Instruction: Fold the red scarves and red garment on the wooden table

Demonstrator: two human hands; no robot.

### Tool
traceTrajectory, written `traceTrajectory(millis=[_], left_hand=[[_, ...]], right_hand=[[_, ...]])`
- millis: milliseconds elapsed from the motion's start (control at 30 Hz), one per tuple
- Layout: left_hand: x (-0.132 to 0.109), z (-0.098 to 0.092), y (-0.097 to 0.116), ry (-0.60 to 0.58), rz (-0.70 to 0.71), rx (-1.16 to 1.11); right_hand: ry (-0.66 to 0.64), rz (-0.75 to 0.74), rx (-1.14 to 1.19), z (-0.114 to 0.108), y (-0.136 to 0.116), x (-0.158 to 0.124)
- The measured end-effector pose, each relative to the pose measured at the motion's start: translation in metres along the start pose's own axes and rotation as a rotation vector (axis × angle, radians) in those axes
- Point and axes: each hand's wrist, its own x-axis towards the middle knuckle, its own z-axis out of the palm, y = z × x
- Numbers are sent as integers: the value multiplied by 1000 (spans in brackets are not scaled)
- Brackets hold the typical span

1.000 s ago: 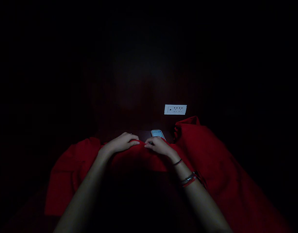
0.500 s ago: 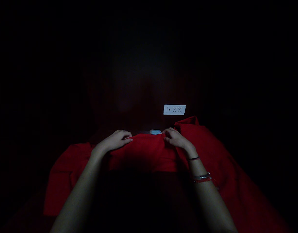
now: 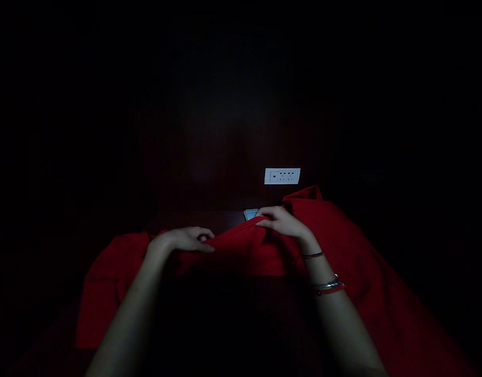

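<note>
Darkness surrounds a white socket plate [image 3: 282,176] beyond the right hand [image 3: 281,221], which pinches up red cloth [image 3: 241,243]. It slopes to the left hand [image 3: 188,239], fingers loosely curled at its edge, grip unclear. A phone [image 3: 249,213] lies just past the right hand.

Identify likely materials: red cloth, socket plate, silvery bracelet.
Red cloth: probably matte fabric, judging by its soft folds; fibre unclear.
Socket plate: likely rigid white plastic, going by its flat, even face and crisp edges.
Silvery bracelet: possibly shiny metal, since it glints; too small to confirm.
</note>
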Motion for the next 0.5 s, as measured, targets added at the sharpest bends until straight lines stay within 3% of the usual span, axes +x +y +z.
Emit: traceTrajectory(millis=[67,167,267,400,433,500], left_hand=[[3,0,-17,-78,-78,39],[14,7,-35,-2,37,130],[32,24,-40,112,155,107],[50,42,-42,75,115,16],[50,40,-44,129,99,16],[42,29,-46,353,83,58]], right_hand=[[72,83,19,-16,10,-9],[113,196,36,-33,23,-22],[78,242,67,-40,32,-30],[103,315,97,-39,43,-33],[131,341,99,-39,46,-33],[198,383,92,-37,54,-31]])
